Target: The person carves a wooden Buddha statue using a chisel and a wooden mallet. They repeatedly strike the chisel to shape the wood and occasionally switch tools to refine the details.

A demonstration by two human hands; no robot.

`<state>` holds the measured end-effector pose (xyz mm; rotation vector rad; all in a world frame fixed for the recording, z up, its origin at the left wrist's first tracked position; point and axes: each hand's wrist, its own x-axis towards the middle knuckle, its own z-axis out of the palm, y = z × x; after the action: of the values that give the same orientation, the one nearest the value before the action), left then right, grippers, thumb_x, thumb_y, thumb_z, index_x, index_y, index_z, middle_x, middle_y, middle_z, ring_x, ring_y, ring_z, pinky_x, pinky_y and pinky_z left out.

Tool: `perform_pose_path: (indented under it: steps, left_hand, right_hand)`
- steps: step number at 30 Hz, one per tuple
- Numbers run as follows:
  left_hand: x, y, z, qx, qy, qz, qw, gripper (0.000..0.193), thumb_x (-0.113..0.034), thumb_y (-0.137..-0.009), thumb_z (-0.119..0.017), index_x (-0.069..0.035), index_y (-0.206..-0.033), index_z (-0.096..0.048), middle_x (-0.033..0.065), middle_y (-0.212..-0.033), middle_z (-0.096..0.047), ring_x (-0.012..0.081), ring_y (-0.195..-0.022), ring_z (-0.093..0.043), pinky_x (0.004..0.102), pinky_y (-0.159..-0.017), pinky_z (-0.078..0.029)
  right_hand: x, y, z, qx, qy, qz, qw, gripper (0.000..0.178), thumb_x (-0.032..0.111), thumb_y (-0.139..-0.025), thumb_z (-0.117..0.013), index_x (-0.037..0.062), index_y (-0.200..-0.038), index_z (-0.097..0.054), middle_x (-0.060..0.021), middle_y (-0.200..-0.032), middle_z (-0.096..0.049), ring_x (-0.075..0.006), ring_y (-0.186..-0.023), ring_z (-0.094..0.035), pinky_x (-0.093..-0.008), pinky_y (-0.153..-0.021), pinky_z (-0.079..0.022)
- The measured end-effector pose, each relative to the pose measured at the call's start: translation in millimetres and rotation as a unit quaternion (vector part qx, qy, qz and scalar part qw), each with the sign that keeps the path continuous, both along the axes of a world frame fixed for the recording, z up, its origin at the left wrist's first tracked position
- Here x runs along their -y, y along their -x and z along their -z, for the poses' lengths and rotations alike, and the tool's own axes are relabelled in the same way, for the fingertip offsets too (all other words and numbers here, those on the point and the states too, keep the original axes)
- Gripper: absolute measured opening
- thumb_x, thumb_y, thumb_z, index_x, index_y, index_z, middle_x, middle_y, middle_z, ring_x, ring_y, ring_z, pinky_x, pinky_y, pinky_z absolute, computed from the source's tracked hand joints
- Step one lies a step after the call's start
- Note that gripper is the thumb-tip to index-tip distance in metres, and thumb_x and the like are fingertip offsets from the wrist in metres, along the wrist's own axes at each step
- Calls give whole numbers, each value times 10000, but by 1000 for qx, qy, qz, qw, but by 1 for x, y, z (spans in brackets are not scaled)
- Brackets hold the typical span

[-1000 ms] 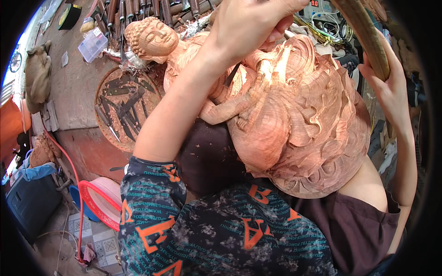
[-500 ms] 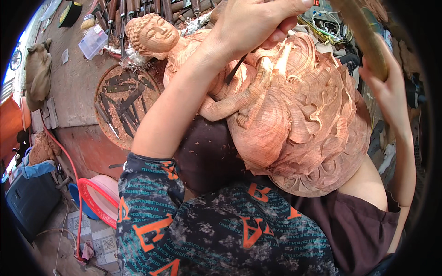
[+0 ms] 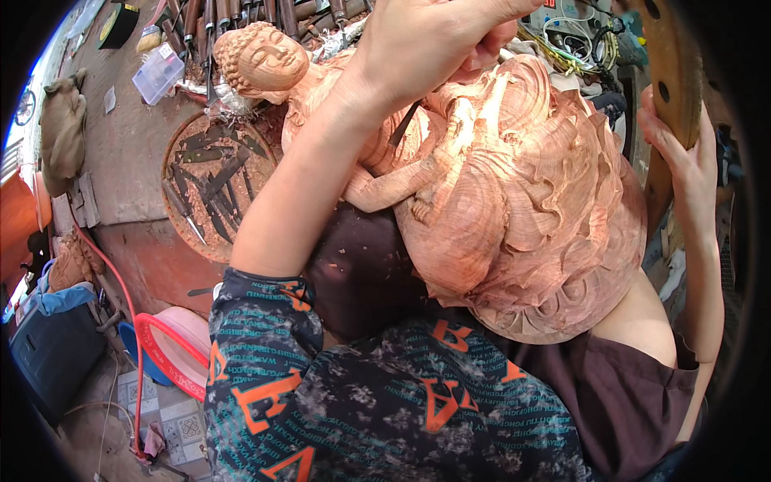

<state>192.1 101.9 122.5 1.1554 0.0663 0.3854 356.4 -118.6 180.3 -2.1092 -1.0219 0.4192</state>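
A carved wooden Buddha statue [image 3: 514, 201] lies across my lap, its head toward the far left. Over its chest my left hand [image 3: 430, 52] is closed round a carving chisel [image 3: 404, 124]. The chisel's dark narrow blade points down at the robe folds by the statue's arm; its handle is hidden in the hand. At the far right my right hand [image 3: 683, 157] grips a flat wooden bar [image 3: 677, 96] with round holes, raised beside the statue and apart from the chisel.
A round wicker tray [image 3: 173, 205] at the left holds several dark blades and wood chips. Wooden-handled chisels [image 3: 233, 20] lie in a row behind the statue's head. Near them sits a clear plastic box [image 3: 158, 74]. Tangled cables [image 3: 574, 44] lie at the back right. A pink basin [image 3: 181, 337] stands lower left.
My right hand has swung the wooden bar outward to the right, and its holed broad face now shows. My left hand and the chisel have shifted slightly left; the statue stays in place.
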Motion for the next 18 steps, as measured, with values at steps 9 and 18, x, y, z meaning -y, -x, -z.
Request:
perform_pose_path:
  steps: [9,18]
  left_hand:
    - [4,0,1,-25,-31,22,999,239,-175,-946,-593,-32,-1131,-548,-50,-636,-499,17,-485,-417,183,-442,-318]
    - [5,0,2,-18,-41,9,999,283,-175,-929,-623,-26,-1158,-550,-44,-663,-518,14,-493,-412,183,-445,-311]
  right_hand:
    - [8,-10,9,52,35,-52,997,513,22,-840,-664,22,-1320,-484,-4,-906,-556,-91,-840,-530,-229,-785,-437]
    - [21,-13,10,53,50,-24,997,457,22,-879,-616,-1,-1309,-465,-6,-975,-563,-78,-918,-533,-223,-831,-435]
